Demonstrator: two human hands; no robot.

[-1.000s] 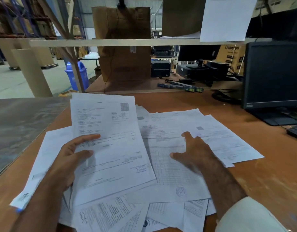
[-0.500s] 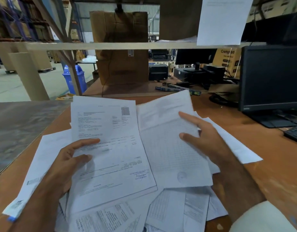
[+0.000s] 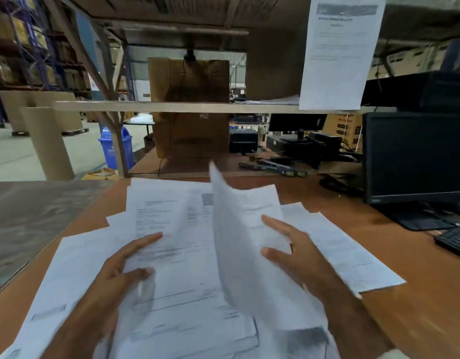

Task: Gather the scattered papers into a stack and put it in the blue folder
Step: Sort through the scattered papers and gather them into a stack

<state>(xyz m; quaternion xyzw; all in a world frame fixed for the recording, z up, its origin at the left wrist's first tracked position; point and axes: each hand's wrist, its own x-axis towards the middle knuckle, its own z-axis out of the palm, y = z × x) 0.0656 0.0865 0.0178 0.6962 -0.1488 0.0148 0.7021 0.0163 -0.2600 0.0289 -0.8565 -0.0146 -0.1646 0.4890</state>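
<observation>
Warehouse shelves are standing behind a brown desk [image 3: 418, 294], where scattered papers [image 3: 340, 250] are lying. Near its middle, the left hand [image 3: 115, 281] is holding a printed sheet [image 3: 177, 268], thumb on top. The right hand [image 3: 296, 255] is grasping a lifted sheet [image 3: 236, 242], which is standing almost upright. A dark monitor [image 3: 415, 156] is standing at the right.

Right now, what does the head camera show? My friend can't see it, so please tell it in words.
A person's right hand lifts a sheet of paper up on edge, while the left hand holds a printed page among scattered papers on a brown desk. A dark monitor stands at right.
</observation>
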